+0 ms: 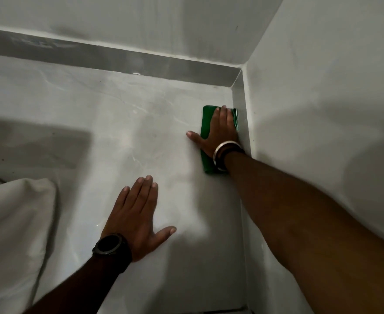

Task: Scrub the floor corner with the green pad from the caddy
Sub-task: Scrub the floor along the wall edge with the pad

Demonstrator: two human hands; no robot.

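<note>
A green scrub pad (206,123) lies flat on the pale grey floor, close to the skirting of the right wall and a little short of the floor corner (230,87). My right hand (219,132) presses down on the pad with fingers stretched forward and the thumb out to the left on the floor. A bracelet and a dark band sit on that wrist. My left hand (139,214) rests flat on the floor nearer to me, fingers spread, holding nothing; a black watch is on its wrist. No caddy is in view.
Two pale walls meet at the far right, each with a grey skirting strip (123,58) along its base. A white cloth-covered shape (12,234) sits at the lower left. A dark shadow falls over the floor at the left.
</note>
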